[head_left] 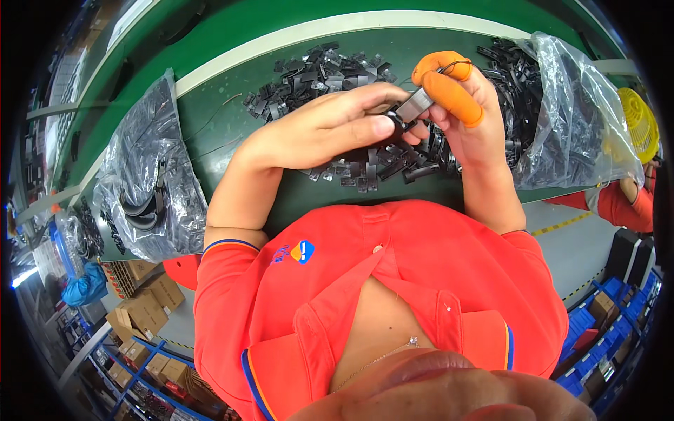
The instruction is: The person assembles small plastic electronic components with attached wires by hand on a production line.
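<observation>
Above the green table, my left hand (335, 125) is closed on a small black plastic part (397, 128), thumb along its near side. A shiny grey-faced rectangular piece (415, 105) joins or touches that part; I cannot tell which. The far end of this piece is pinched by my right hand (472, 105), which wears orange finger cots (453, 98) on its thumb and a finger. A thin dark loop shows beside the cots. Beneath both hands lies a spread of small black plastic pieces (316, 74), partly hidden by my left hand.
On the right, a clear plastic bag (576, 133) lies by more black parts (509, 63), with a yellow fan (637, 123) beyond it. Another clear bag (144, 175) with black curved parts sits at the left. A co-worker's red sleeve (628, 207) appears far right.
</observation>
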`<state>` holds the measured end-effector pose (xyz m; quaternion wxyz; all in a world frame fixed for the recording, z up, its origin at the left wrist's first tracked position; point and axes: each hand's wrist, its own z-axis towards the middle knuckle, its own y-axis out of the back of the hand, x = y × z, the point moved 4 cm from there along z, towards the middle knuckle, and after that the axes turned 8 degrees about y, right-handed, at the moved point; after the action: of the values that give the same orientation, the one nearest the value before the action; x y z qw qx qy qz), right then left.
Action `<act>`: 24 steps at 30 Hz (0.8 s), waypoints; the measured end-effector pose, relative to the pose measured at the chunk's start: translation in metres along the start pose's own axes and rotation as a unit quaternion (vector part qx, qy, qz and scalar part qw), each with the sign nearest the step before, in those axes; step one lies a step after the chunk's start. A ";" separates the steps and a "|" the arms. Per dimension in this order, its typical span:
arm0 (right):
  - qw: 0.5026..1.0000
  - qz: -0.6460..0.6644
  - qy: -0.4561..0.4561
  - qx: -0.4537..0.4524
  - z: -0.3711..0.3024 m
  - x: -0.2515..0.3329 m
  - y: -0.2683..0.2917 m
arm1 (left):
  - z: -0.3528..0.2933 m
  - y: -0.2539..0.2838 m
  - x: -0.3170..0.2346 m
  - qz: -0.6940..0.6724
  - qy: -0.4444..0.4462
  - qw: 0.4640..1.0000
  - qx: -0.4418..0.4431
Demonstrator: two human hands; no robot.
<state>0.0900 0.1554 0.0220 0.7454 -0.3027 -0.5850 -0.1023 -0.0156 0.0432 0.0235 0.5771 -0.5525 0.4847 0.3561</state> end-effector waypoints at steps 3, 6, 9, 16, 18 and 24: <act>0.999 -0.028 -0.006 0.028 0.000 0.004 -0.003 | -0.001 0.004 -0.003 0.068 -0.015 0.997 0.028; 0.999 -0.027 -0.001 0.038 0.004 0.003 -0.006 | -0.004 0.007 -0.004 0.057 0.000 0.998 -0.019; 0.995 0.080 0.013 0.058 0.020 -0.004 0.009 | -0.004 0.022 -0.013 0.036 -0.112 0.989 -0.087; 0.931 -0.362 -0.017 0.045 0.041 -0.051 0.065 | -0.034 0.080 -0.040 -0.177 -0.329 0.911 -0.178; 0.874 -0.476 0.012 0.101 0.043 -0.060 0.056 | -0.034 0.077 -0.041 -0.205 -0.335 0.904 -0.167; 0.842 -0.517 0.070 0.135 0.057 -0.077 0.036 | -0.031 0.067 -0.036 -0.206 -0.307 0.908 -0.197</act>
<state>0.0395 0.2016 -0.0541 0.6570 0.1550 -0.6107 -0.4140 -0.0943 0.0268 0.0411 0.6374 -0.6058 0.0789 0.4696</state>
